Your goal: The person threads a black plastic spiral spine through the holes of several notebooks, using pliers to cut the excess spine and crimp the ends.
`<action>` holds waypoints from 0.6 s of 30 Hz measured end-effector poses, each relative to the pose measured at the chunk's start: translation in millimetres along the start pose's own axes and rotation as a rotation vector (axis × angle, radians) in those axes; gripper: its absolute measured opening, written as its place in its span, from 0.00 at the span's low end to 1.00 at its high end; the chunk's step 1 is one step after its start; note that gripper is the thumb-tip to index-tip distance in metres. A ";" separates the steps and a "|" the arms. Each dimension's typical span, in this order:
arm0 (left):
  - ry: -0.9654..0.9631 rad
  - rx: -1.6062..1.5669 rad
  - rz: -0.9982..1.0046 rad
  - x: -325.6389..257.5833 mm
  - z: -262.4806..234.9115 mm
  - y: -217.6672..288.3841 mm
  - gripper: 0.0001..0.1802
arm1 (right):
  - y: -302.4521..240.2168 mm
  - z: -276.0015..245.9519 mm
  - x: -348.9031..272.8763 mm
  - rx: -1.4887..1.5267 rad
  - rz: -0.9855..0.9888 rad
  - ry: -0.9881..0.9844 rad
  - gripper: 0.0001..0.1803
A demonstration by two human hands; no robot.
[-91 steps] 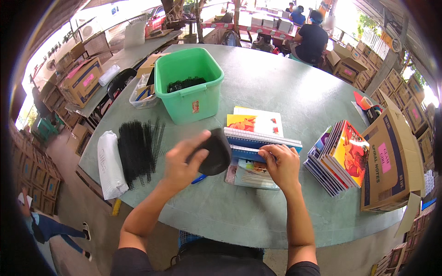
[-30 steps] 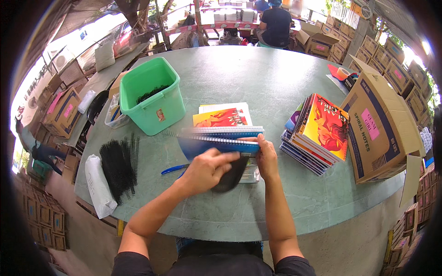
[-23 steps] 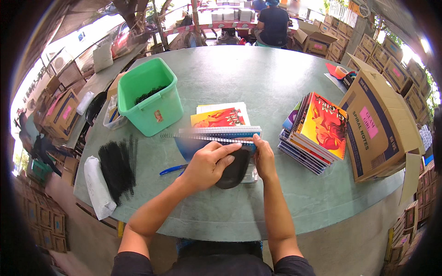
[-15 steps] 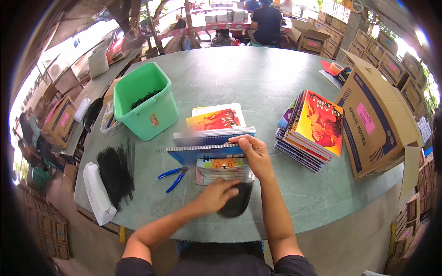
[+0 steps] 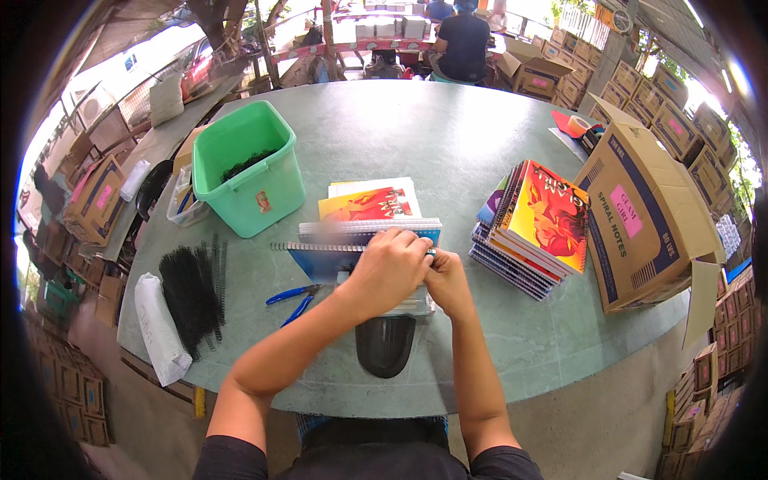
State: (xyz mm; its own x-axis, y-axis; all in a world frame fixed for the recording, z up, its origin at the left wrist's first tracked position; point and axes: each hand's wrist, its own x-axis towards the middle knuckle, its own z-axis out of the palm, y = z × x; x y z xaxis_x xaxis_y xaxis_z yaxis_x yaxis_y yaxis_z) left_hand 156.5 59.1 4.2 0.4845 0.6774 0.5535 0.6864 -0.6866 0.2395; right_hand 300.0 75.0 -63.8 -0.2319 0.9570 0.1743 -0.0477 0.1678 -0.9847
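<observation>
A blue spiral notebook (image 5: 322,265) stands tilted in front of me, its coil running along the top edge and poking out past the left end. My right hand (image 5: 450,282) is closed on its right end. Across the front of the notebook reaches my left hand (image 5: 387,274), fingers pinched together at the same right end of the coil; what lies between its fingertips is hidden. Under my hands is a low stand with a black rounded front piece (image 5: 385,346). Blue-handled pliers (image 5: 293,296) lie left of it, partly behind my left forearm.
Behind stand more notebooks (image 5: 372,206). A green bin (image 5: 254,184) holding black coils is at left, near loose black coils (image 5: 190,294) and a white wrapped bundle (image 5: 164,328). At right are stacked notebooks (image 5: 550,218) and an open carton (image 5: 640,216). Another person (image 5: 464,44) sits far back.
My left hand has moved up from the black rounded piece to the notebook's right end, joining my right hand. The view has shifted slightly.
</observation>
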 end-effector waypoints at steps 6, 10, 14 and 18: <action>-0.065 -0.057 -0.087 4.9 -17.3 -5.7 0.12 | -9.5 7.8 -4.2 -0.004 -0.006 0.023 0.04; 0.018 -0.139 -0.040 3.1 -3.9 -7.1 0.08 | -0.3 10.0 -4.2 -0.020 -0.080 0.085 0.08; -0.009 -0.277 -0.090 9.1 -1.2 -9.7 0.08 | 6.6 6.0 -4.7 -0.205 -0.159 0.115 0.05; 0.117 -0.210 -0.140 12.0 -0.3 -8.8 0.08 | -1.2 5.5 -1.1 -0.176 -0.152 0.030 0.05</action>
State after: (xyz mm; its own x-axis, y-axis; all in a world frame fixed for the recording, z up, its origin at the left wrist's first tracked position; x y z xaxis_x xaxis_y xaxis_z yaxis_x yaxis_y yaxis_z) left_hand 156.2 73.1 9.0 0.3186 0.7431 0.5885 0.6090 -0.6362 0.4737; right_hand 295.0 72.4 -62.8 -0.2055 0.9237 0.3234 0.0912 0.3471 -0.9334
